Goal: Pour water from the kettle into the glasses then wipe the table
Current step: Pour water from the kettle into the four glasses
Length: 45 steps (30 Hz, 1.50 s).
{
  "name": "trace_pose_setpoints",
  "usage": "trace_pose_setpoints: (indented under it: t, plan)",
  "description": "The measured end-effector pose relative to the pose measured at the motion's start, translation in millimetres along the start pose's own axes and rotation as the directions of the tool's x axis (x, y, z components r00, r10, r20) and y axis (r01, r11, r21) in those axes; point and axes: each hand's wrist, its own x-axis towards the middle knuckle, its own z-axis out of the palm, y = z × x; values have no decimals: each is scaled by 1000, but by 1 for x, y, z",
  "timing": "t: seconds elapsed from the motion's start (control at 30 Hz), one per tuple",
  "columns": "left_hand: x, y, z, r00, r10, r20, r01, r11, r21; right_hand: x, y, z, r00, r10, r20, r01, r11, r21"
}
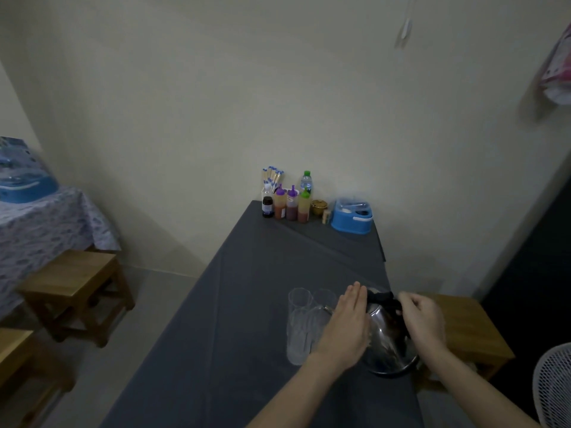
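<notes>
A shiny metal kettle with a black handle stands near the right edge of the table, which is covered by a dark grey cloth. My right hand curls around the black handle on top. My left hand lies flat against the kettle's left side, fingers straight and together. Just left of the kettle stand clear empty glasses: one tall glass in front, another behind it, partly hidden by my left hand.
At the table's far end by the wall stand sauce bottles, a water bottle, a chopstick holder and a blue container. Wooden stools stand on the left and another stool on the right. A fan sits at bottom right.
</notes>
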Motion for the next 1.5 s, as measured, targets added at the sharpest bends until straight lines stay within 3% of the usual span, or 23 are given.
trace_pose_setpoints:
  t: [0.23,0.43,0.67,0.87,1.07,1.5]
  plan:
    - [16,5,2,996,76,43,-79,994,80,7,30,5,975,222,-20,-212,950,228]
    - [37,3,0,989,117,86,-127,985,120,20,27,5,969,240,-53,-219,942,253]
    - [56,-9,1,995,25,101,-28,999,27,45,1,1,999,42,-31,-41,999,14]
    - [64,-18,8,997,-35,63,37,999,-33,67,-23,5,989,-138,53,147,959,-241]
    - [62,-15,2,991,-126,55,132,981,-139,83,-36,12,966,-208,154,249,910,-330]
    - [60,-13,-5,987,-161,-9,154,958,-243,91,-62,19,930,-254,266,347,844,-409]
